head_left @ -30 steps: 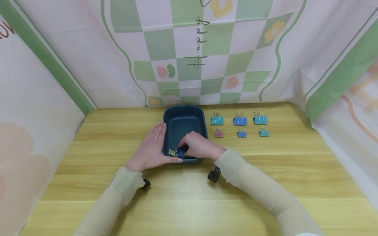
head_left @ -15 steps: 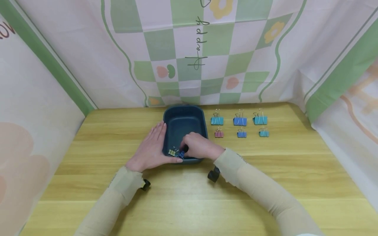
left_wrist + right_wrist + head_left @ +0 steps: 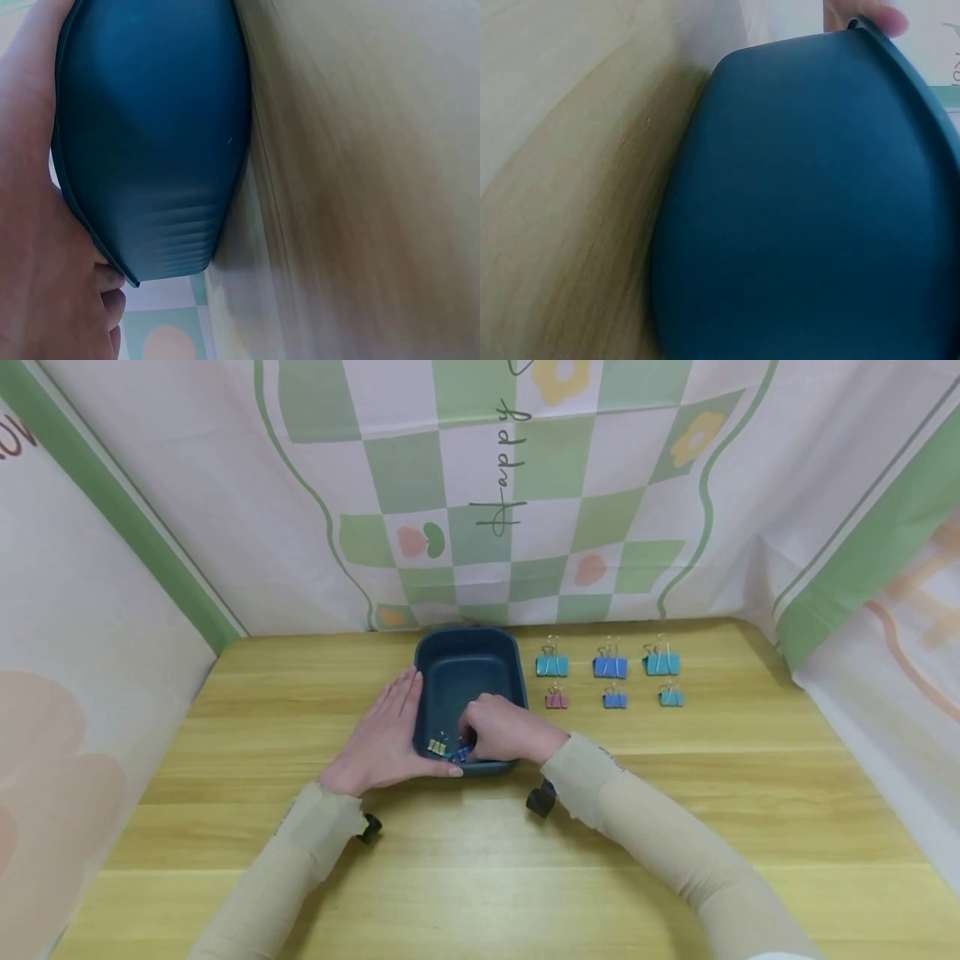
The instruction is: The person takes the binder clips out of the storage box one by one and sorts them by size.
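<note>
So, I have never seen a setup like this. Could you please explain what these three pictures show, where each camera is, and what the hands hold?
No machine here: a person works with two bare hands, wearing three cameras. The wide picture comes from the head and looks down at a wooden table. The other two come from small cameras on the wrists, so close that they show mostly the outer wall of a dark blue tray.

The left hand lies flat against the tray's left side. The right hand reaches inside, fingers curled at a small blue binder clip; a yellow clip lies next to it. Right of the tray, six more clips stand in two rows.
</note>
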Demonstrator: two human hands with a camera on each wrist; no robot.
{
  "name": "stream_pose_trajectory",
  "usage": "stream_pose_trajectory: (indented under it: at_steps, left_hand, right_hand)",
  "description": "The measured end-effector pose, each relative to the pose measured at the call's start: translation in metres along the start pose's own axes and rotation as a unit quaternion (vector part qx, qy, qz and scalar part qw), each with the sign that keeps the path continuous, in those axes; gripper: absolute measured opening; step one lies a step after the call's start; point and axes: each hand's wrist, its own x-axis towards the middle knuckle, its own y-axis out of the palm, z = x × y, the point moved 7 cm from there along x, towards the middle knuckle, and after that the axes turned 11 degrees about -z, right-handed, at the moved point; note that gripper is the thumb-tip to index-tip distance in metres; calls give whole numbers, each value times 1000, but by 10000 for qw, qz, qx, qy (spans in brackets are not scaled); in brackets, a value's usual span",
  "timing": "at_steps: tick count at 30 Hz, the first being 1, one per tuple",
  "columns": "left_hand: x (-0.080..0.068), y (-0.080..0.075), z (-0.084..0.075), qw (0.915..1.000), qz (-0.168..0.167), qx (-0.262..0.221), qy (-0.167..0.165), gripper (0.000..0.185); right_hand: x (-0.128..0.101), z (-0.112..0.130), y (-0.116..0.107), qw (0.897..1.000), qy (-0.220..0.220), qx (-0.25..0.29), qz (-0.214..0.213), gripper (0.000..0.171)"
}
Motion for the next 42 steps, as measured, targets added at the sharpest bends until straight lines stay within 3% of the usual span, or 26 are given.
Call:
stream_pose_trajectory:
  at_steps: [9, 14, 23, 31, 42]
  left_hand:
    - [0, 1, 1, 10000, 49, -18, -19, 148]
    - [0, 1, 1, 10000, 71, -19, -15, 147]
    - [0, -1, -1, 9999, 55, -83, -102, 148]
    - [0, 1, 0, 9998, 74, -50, -158, 149]
    - [0, 2, 0, 9999, 43, 31, -95, 150]
  right_hand:
    - [0, 1, 0, 10000, -77, -7, -27, 10]
    - [-1, 0, -7, 9993, -222, 4, -308, 15]
    - [-9, -9, -52, 9925, -121, 647, -1028, 20]
    - [-30, -28, -94, 9845, -5, 753, -1584, 18]
    - [-60, -61, -121, 9766, 371, 930, -1904, 13]
